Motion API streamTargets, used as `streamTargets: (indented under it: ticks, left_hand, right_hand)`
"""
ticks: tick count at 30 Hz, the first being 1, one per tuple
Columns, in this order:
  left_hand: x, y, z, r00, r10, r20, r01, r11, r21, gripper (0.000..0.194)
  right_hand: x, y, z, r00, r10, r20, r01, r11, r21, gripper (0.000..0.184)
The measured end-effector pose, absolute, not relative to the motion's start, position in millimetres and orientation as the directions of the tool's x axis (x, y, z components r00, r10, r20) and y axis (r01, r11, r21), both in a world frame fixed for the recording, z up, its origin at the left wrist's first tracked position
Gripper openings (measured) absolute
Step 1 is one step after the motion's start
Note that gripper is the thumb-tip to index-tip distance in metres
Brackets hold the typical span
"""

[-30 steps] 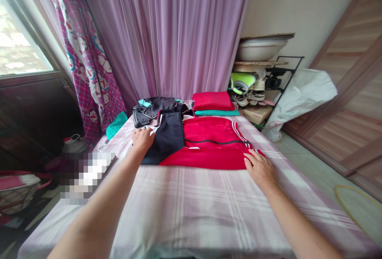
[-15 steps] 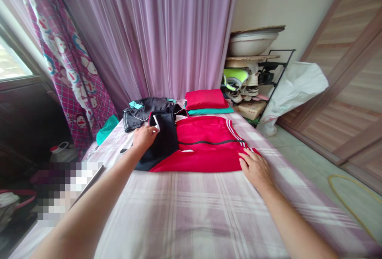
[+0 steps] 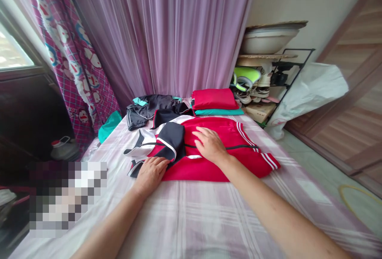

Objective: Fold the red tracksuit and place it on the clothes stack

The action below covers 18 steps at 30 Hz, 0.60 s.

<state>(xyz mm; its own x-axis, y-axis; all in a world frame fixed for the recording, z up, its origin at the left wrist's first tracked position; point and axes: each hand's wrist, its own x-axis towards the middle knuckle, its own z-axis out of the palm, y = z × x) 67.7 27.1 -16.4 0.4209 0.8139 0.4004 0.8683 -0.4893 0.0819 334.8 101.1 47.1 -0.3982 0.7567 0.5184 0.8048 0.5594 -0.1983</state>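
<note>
A red sports jacket [image 3: 227,159] with a dark navy sleeve [image 3: 171,139] and white stripes lies spread on the checked bed sheet [image 3: 191,219]. My left hand [image 3: 152,173] rests on the jacket's near left corner, its fingers curled over the folded-in sleeve and hem. My right hand [image 3: 210,143] lies flat and open on the middle of the red front, fingers pointing left. A folded red garment [image 3: 213,99] sits on a folded teal one [image 3: 219,112] behind the jacket. A crumpled dark garment [image 3: 149,108] lies at the back left.
Purple curtains [image 3: 167,32] hang behind the bed. A shoe rack [image 3: 262,88] with a basin on top stands at the right, a white sack [image 3: 310,92] beside it. A patterned curtain [image 3: 74,60] and a window are at the left. Tiled floor runs along the right.
My left hand has drawn the dark sleeve inward over the jacket and moved to its near left corner. My right hand has shifted from the right hem to the jacket's middle.
</note>
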Motion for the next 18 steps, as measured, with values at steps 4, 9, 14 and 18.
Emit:
streamTargets:
  ticks: [4, 9, 14, 18]
  left_hand:
    - [69.2, 27.5, -16.5, 0.436, 0.805, 0.401, 0.853, -0.513, 0.102, 0.035]
    - [67.3, 27.3, -17.1, 0.436, 0.808, 0.395, 0.845, -0.519, 0.127, 0.034]
    - [65.0, 29.2, -23.1, 0.389, 0.822, 0.416, 0.858, -0.488, 0.161, 0.031]
    - [63.6, 31.0, -26.4, 0.29, 0.849, 0.442, 0.9, -0.399, 0.176, 0.032]
  right_hand:
    - [236.0, 120.3, 58.2, -0.552, 0.737, 0.391, 0.72, 0.657, -0.222, 0.05]
    - [184.0, 143.0, 59.5, -0.508, 0.848, 0.153, 0.838, 0.527, -0.138, 0.038]
    - [246.2, 167.4, 73.5, -0.137, 0.958, 0.252, 0.917, 0.219, -0.333, 0.03]
    - [323.8, 153.9, 57.0, 0.342, 0.904, 0.257, 0.589, 0.008, -0.808, 0.029]
